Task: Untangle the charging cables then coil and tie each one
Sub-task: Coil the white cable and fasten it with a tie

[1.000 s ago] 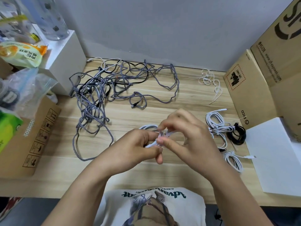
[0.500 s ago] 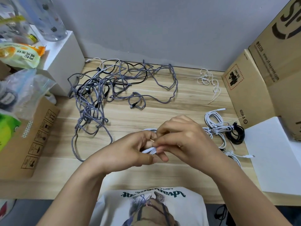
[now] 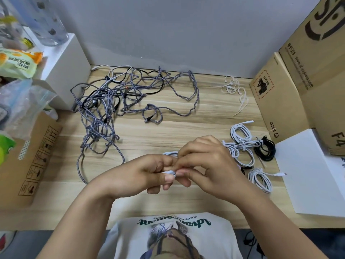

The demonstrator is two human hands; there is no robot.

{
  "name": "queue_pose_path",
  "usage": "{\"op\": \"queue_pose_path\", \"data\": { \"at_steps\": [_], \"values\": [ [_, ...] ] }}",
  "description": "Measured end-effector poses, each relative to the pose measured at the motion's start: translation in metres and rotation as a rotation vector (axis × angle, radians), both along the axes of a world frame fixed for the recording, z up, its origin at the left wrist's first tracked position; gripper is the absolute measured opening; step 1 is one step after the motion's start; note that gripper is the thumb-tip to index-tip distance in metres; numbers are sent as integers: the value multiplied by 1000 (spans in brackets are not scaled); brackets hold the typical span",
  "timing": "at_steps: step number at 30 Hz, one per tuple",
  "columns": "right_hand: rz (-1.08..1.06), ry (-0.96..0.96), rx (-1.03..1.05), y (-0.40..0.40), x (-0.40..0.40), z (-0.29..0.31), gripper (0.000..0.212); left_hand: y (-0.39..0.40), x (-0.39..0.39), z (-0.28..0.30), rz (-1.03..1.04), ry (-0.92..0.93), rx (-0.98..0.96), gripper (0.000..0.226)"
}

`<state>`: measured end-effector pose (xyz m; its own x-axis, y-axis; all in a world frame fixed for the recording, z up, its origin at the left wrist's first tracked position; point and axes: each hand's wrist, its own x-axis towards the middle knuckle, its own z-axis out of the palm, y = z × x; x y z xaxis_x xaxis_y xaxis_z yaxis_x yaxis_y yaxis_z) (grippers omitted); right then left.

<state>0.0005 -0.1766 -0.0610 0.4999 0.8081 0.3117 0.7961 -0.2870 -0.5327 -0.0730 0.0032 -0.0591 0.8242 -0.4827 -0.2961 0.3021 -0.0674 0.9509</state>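
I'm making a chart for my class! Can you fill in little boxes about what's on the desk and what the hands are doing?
left hand: grips white cable
right hand: pinches the same white cable
tangled pile: grey and black cables, far left, not sorted yet
finished coils: white ones, right side
black coil: beside the white coils
loose ties: far right, near cardboard box

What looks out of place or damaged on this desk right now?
Nothing looks damaged or spilled. The tangled cables at the back left are simply the work left; finished coils lie at the right, and both hands pinch a white cable.
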Motion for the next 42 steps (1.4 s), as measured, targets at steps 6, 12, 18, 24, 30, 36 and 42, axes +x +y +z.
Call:
{"op": "queue_pose_path", "data": {
  "at_steps": [6,12,18,24,30,36,42],
  "values": [
    [-101,221,-10,8,-7,-8,11,-5,12,1,-4,-23,143,14],
    [-170,174,160,30,-17,-1,5,-28,18,-6,108,-239,398,38],
    [-223,352,363,44,-26,-1,10,-60,17,-7,132,-327,553,16],
    [-215,311,359,29,-11,9,11,-63,17,-4,219,-247,493,34],
    [-91,422,270,10,9,14,17,-72,38,-8,231,-121,251,2],
    [-141,749,50,-48,31,-20,24,-66,40,-30,306,178,-179,35],
    [-407,953,176,-82,25,-44,20,-82,57,-48,573,324,-314,44]
  ]
}}
